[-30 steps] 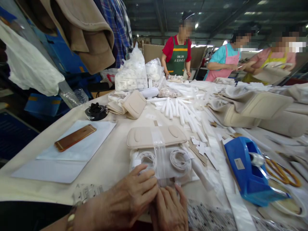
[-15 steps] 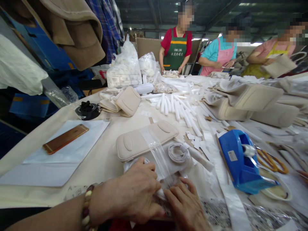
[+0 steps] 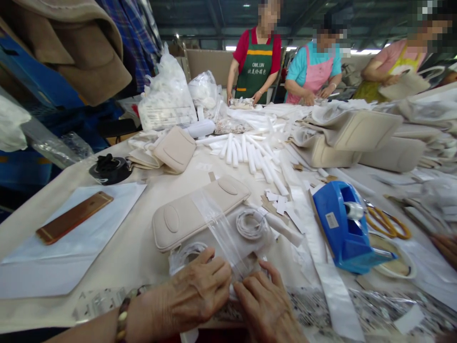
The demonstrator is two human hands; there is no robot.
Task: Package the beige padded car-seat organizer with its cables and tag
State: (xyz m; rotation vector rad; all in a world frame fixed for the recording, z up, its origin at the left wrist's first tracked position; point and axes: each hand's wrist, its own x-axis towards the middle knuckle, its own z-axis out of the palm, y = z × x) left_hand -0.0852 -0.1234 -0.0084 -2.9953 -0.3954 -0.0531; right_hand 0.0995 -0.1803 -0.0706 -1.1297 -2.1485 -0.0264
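Left: the left hand (image 3: 194,293) is low at the table's near edge, fingers curled onto the bundle by the near coil (image 3: 187,252). Gripping or just pressing, can't tell.
Right: the right hand (image 3: 266,305) is just beside it, fingers stretched flat, tips down on the strip's near end, nothing held.
Strip: the clear strip (image 3: 217,224) runs from both hands up across the pad (image 3: 185,214).
Pad: beige, flat on the table (image 3: 139,247), straight ahead of the hands, with a second coil (image 3: 252,224) at its right.
Around: blue dispenser (image 3: 342,233) to the right, scissors (image 3: 387,221) beyond it, phone (image 3: 73,216) well off left.
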